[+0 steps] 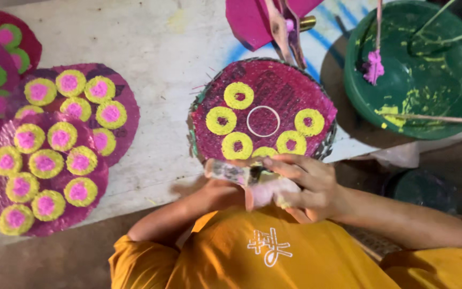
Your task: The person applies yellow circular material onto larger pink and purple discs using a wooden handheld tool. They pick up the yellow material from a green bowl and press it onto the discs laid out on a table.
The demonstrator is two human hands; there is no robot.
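- Hands first: the left hand (214, 188) is closed round a small stubby stamp tool (229, 171), and the right hand (310, 184) curls its fingers over a pale pink pad (271, 194). Tool and pad meet between them.
- Straight up at twelve o'clock from the hands lies the magenta woven disc (263, 107), its near rim touching the knuckles. It carries yellow rings (238, 96) around a bare white ring outline (263, 121) in the middle.
- My read: the stamp is being tended or loaded against the pad, with the disc part-decorated. The centre outline is unfilled and no ring has a pink core.
- Any press onto the disc calls for a square, steady drop clear of the wet yellow.
- Edges now: the disc's frayed rim pokes stray fibres out at ten o'clock.
- At two o'clock sits a green basin (418, 69), streaked yellow, with a pink-tipped stick (374, 67) hanging in it, near the disc.
- At nine o'clock, finished discs (44, 171) overlap in a pile, well apart.
- Open room: a pale strip of worktop (151, 53) runs between disc and pile.
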